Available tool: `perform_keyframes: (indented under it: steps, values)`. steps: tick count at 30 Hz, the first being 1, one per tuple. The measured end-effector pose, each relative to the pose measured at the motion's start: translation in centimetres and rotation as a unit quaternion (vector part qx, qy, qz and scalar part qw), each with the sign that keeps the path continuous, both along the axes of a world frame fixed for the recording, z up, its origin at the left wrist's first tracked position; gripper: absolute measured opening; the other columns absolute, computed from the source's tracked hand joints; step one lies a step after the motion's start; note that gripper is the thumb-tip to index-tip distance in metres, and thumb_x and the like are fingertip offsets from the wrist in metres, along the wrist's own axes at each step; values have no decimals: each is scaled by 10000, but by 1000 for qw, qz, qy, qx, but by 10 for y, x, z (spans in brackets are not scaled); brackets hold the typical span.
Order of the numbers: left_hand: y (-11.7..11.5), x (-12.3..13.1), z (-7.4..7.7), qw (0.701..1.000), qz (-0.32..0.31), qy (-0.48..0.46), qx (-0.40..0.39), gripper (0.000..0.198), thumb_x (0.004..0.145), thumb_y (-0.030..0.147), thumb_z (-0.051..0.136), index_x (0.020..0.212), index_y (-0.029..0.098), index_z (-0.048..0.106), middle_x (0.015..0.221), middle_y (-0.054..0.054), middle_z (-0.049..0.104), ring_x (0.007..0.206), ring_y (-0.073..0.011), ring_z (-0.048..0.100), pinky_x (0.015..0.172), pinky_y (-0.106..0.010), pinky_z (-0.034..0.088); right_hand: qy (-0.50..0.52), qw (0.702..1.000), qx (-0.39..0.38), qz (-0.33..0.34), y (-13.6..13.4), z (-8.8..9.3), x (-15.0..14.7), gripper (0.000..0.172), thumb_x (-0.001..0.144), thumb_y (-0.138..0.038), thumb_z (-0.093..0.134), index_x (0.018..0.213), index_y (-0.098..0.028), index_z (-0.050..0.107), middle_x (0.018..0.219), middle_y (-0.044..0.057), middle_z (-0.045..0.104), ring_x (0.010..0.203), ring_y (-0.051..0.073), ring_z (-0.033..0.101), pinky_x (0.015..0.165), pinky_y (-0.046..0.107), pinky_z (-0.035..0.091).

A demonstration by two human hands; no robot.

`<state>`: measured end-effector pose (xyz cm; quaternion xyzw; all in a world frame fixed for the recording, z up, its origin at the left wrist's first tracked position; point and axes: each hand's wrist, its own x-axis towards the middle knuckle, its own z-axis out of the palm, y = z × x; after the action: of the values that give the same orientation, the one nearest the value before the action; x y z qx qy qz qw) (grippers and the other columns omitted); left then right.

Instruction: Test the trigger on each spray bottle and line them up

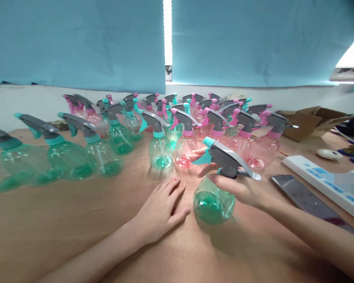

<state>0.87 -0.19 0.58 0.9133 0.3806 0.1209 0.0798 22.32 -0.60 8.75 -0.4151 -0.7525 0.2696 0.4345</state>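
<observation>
A green spray bottle with a grey head and teal trigger is tilted a little near the table's middle. My right hand is around its neck, with some fingers stretched out past the trigger. To its left, my left hand lies flat on the wooden table, fingers spread, holding nothing. Just beyond my hands stand a small green bottle and a pink bottle, both upright.
Several green bottles stand at the left, and several pink ones at the back right. On the right are a phone, a white power strip, a white mouse and an open cardboard box. Blue curtains hang behind.
</observation>
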Motion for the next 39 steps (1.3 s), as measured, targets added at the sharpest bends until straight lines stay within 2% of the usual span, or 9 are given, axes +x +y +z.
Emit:
perform_keyframes:
  steps: [2, 5, 10, 13, 17, 22, 28, 33, 39]
  values:
    - [0, 0, 0, 1000, -1, 4, 2, 551, 936, 464, 497, 1361, 114, 466, 1441, -183, 435, 1344, -326, 374, 1083, -502, 338, 9, 1000, -4, 3, 1, -1, 0, 469, 656, -220, 475, 1098, -251, 629, 815, 27, 698, 562, 167, 612, 479, 291, 480]
    - [0, 0, 0, 1000, -3, 5, 0, 547, 936, 466, 500, 1363, 126, 464, 1445, -178, 433, 1346, -323, 373, 1084, -503, 334, 25, 999, -9, 20, 1, -1, 3, 383, 636, -209, 466, 971, -234, 650, 731, 5, 669, 507, 139, 575, 513, 288, 508]
    - [0, 0, 0, 1000, 0, 1, -5, 545, 931, 456, 512, 1370, 137, 461, 1441, -169, 439, 1343, -319, 376, 1089, -496, 327, 24, 999, -11, 31, -1, -3, 9, 193, 624, -186, 491, 766, -231, 614, 724, 6, 655, 555, 153, 605, 556, 300, 541]
    - [1, 0, 0, 1000, -1, 0, -8, 557, 930, 454, 513, 1378, 127, 453, 1441, -172, 438, 1342, -316, 375, 1094, -494, 323, 21, 998, -24, 55, -3, -4, 8, 247, 639, -186, 491, 827, -242, 641, 782, 24, 680, 669, 192, 663, 597, 315, 560]
    - [1, 0, -1, 1000, -2, -1, -6, 553, 931, 453, 511, 1376, 129, 457, 1433, -173, 447, 1339, -319, 378, 1085, -496, 334, 42, 993, -40, 100, -4, -5, 4, 489, 676, -172, 476, 1135, -262, 622, 998, 56, 700, 904, 246, 683, 612, 329, 572]
    - [1, 1, -2, 1000, -2, 4, -2, 546, 930, 455, 511, 1372, 140, 458, 1444, -174, 436, 1349, -319, 368, 1079, -507, 339, 63, 991, -38, 110, -3, -10, 3, 572, 705, -144, 481, 1257, -274, 559, 1079, 54, 689, 943, 228, 680, 686, 335, 581]
    - [1, 0, -1, 1000, 0, -4, -3, 539, 927, 451, 511, 1368, 144, 461, 1441, -173, 438, 1337, -327, 384, 1070, -513, 349, 59, 994, -18, 89, -3, -10, 3, 559, 695, -143, 483, 1229, -275, 582, 1006, 41, 704, 728, 173, 687, 610, 295, 562]
    - [1, 1, -1, 1000, -6, -21, -9, 520, 924, 440, 517, 1354, 152, 474, 1427, -166, 458, 1328, -329, 393, 1073, -519, 341, 56, 994, -26, 92, -2, -10, 3, 469, 702, -149, 487, 1131, -265, 635, 963, 43, 708, 754, 187, 688, 583, 293, 554]
    - [1, 1, -1, 1000, -3, -8, -16, 532, 929, 438, 508, 1362, 133, 469, 1431, -171, 450, 1340, -323, 376, 1083, -508, 334, 45, 995, -27, 89, -1, -12, 4, 242, 722, -169, 498, 865, -248, 677, 922, 42, 706, 791, 203, 691, 616, 323, 563]
